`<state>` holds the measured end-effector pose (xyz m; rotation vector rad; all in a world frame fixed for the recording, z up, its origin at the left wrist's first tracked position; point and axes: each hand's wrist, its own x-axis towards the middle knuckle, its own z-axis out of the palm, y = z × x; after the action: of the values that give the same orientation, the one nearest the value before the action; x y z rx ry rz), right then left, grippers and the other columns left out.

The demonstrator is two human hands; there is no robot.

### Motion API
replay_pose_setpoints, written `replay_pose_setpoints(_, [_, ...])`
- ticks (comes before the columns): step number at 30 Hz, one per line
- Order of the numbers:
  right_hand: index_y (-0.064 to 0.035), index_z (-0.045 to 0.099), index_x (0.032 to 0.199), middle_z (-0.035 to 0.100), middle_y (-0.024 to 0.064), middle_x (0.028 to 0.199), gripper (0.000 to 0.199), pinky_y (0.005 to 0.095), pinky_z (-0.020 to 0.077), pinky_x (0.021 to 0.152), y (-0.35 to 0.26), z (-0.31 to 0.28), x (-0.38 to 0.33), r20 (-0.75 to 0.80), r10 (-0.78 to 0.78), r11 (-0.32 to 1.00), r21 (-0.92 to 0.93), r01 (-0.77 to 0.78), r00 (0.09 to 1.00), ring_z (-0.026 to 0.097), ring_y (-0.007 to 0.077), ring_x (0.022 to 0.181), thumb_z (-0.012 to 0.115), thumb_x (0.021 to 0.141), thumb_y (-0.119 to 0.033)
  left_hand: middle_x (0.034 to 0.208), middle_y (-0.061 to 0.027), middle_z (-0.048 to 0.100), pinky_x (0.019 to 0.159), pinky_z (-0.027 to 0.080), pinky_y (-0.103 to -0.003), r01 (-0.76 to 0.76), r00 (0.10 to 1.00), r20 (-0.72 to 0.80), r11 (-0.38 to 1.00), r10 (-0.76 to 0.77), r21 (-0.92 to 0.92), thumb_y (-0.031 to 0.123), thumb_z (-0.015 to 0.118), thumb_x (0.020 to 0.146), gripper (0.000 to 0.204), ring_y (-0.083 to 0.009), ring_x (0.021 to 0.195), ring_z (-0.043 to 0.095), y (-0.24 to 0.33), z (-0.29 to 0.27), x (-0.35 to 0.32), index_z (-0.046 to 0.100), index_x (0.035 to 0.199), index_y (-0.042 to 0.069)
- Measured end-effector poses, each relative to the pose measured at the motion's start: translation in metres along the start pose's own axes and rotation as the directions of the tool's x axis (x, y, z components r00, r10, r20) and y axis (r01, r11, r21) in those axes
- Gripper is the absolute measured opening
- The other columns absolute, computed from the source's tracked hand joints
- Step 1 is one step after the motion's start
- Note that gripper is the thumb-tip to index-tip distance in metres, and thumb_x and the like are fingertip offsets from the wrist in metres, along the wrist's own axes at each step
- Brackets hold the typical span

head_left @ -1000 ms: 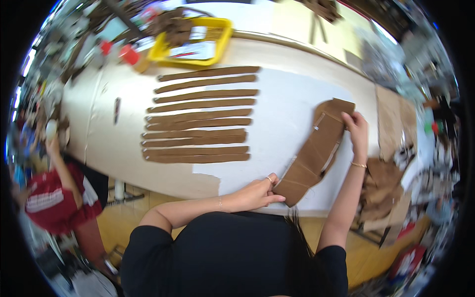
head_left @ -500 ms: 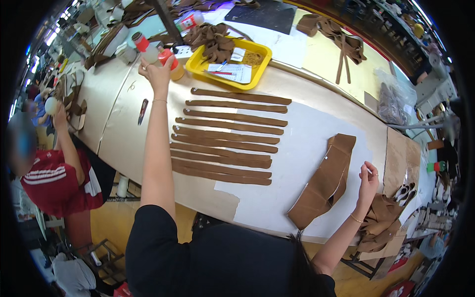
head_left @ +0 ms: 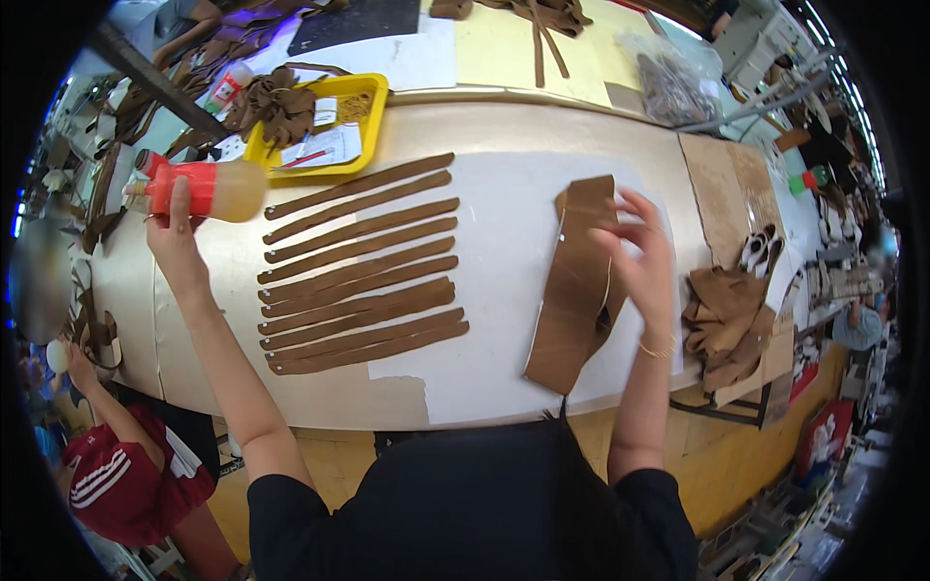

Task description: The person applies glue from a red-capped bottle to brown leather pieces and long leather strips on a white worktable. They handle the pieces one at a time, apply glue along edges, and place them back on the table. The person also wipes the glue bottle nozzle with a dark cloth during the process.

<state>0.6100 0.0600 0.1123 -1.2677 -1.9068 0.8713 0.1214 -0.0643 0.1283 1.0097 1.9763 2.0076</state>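
My left hand (head_left: 177, 247) is closed around a squeeze bottle (head_left: 238, 191) with a red band and yellowish liquid inside. The bottle lies on its side in the air, its nozzle pointing left and its base right. Over the right edge of a folded brown leather-like piece (head_left: 565, 281), my right hand (head_left: 647, 257) has its fingers apart and bent, holding nothing visible. Whether it touches the piece I cannot tell. Between my hands, several long brown strips (head_left: 363, 247) lie side by side on the table, with small pale marks at their left ends.
A yellow tray (head_left: 381, 107) with brown scraps, paper and a pen stands beyond the strips. Another red-topped bottle (head_left: 148, 161) is behind the held one. Brown pieces (head_left: 727, 324) are heaped on cardboard (head_left: 731, 184) at right. A person in a red top (head_left: 131, 479) works at left.
My left hand has lifted the squeeze bottle from beside the tray and tipped it sideways. My right hand has come in over the brown piece and its fingers have spread. The view has turned rightward.
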Motion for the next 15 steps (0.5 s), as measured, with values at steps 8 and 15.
replay_pose_setpoints(8, [-0.0154,0.022,0.148,0.029,0.011,0.147,0.115,0.0397,0.0411,0.097,-0.055,0.069,-0.009,0.106,-0.53,0.825,0.292,0.484,0.841,0.046,0.0273,0.123,0.088,0.057,-0.041,0.108,-0.0096,0.062,0.085,0.053,-0.031,0.158,0.758,0.652,0.963,0.024,-0.219,0.025,0.084,0.071,0.071,-0.0189,0.095,0.063,0.094,0.133,-0.124,0.048,0.126,-0.004])
replay_pose_setpoints(15, [-0.0096,0.038,0.139,0.039,0.0146,0.138,0.094,0.0392,0.0377,0.104,-0.013,0.015,-0.035,-0.054,-0.103,0.991,0.08,0.107,0.993,0.041,0.0308,0.128,0.086,0.062,-0.031,0.1,-0.0096,0.065,0.074,0.054,-0.029,-0.397,0.609,0.713,0.912,0.347,-0.104,0.028,0.086,0.065,0.057,-0.0175,0.089,0.064,0.081,0.238,-0.152,0.06,0.109,0.002])
